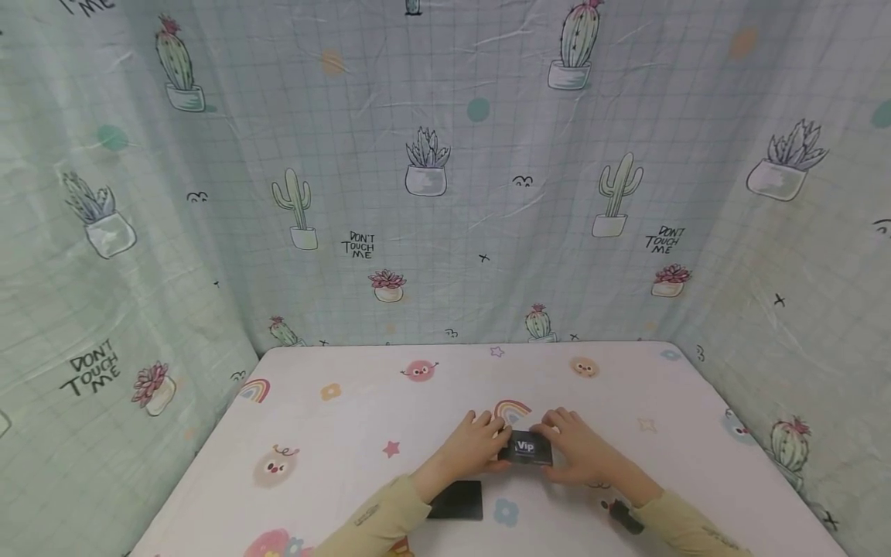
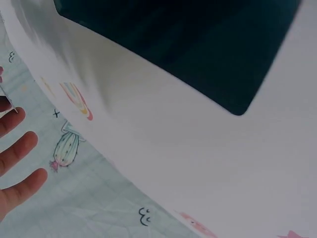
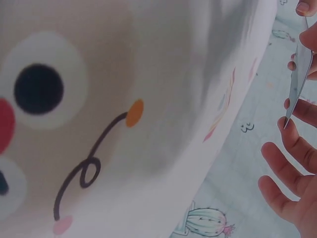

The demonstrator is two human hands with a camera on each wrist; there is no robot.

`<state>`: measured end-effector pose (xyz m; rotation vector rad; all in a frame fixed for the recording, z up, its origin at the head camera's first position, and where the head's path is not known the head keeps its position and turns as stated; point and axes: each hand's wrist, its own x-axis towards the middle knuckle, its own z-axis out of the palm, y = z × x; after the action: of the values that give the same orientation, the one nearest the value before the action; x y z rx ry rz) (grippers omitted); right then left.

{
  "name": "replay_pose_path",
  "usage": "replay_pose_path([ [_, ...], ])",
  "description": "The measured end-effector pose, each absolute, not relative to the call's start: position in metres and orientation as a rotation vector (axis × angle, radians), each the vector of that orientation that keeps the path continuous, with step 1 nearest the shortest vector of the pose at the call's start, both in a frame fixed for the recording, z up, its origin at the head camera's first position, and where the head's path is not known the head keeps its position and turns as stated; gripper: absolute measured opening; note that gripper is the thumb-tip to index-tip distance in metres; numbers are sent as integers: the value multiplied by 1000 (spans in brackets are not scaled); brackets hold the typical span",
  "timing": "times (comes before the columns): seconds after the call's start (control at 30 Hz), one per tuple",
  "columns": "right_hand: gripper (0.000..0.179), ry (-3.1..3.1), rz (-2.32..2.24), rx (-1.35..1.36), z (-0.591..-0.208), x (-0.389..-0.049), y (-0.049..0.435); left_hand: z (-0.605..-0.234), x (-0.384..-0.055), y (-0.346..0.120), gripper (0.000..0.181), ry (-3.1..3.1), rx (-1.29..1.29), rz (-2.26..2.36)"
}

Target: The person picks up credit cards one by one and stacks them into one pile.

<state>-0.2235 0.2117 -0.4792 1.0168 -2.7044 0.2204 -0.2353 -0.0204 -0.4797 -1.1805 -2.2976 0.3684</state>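
Observation:
A black card [image 1: 525, 448] printed "Vip" is held by both hands near the middle of the table. My left hand [image 1: 475, 442] pinches its left end, and my right hand [image 1: 576, 447] pinches its right end. In the right wrist view the card [image 3: 300, 69] appears nearly edge-on between thumb and fingers, with the lower fingers spread away from it. Only a sliver of the card shows at the left border of the left wrist view, by the fingertips [image 2: 17, 116]. A flat black rectangle [image 1: 465, 503] lies on the table, partly covered by my left forearm.
Beside my right sleeve sits a small black object [image 1: 626, 517], partly hidden by the cuff. The white table [image 1: 334, 433] has printed cartoon faces, flowers and rainbows. A cactus-patterned curtain [image 1: 431, 224] encloses the table at the back and both sides.

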Motion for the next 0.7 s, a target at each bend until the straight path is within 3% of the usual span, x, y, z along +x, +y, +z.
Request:
replay_pose_path([
  [0.7, 55, -2607, 263, 1097, -478, -218, 195, -475, -221, -43, 50, -2336, -1164, 277],
])
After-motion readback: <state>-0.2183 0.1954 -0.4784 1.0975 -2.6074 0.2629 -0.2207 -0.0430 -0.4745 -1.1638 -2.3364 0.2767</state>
